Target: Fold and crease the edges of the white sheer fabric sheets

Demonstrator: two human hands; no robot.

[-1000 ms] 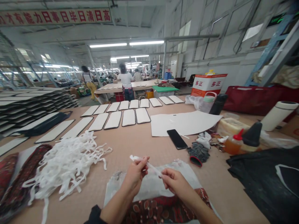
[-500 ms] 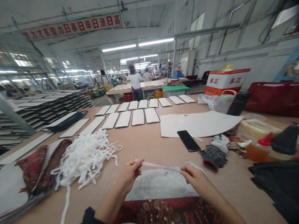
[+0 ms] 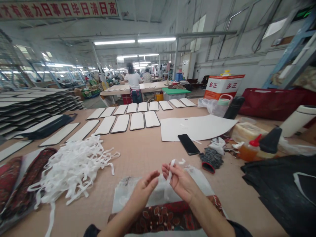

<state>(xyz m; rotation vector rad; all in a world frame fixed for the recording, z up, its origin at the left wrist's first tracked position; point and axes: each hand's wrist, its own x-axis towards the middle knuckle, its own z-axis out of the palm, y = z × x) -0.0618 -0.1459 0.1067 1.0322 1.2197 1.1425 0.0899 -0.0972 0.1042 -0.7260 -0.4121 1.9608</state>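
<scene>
My right hand (image 3: pixel 181 181) pinches a narrow white strip (image 3: pixel 172 166), whose loose end curls above the fingers. Beside it, my left hand (image 3: pixel 146 188) is held with fingers loosely stretched and slightly bent, and I see nothing gripped in it. Below both hands lies a dark red patterned fabric (image 3: pixel 163 217) with a sheet of whitish translucent material (image 3: pixel 123 194) along its far side. To the left, a tangled heap of white strips (image 3: pixel 74 168) spreads over the table, one tail hanging toward the front.
Rows of white, dark-edged panels (image 3: pixel 120 123) lie across the brown table (image 3: pixel 138 151). A large white sheet (image 3: pixel 197 126), a black phone (image 3: pixel 188 144), dark gloves (image 3: pixel 211 159) and a red-capped bottle (image 3: pixel 249 149) sit on the right. A person (image 3: pixel 134 80) stands farther back.
The strip was stretched between both hands; now the right hand alone has it, bunched up. My hands have come close together and the left fingers have loosened. The view has turned right.
</scene>
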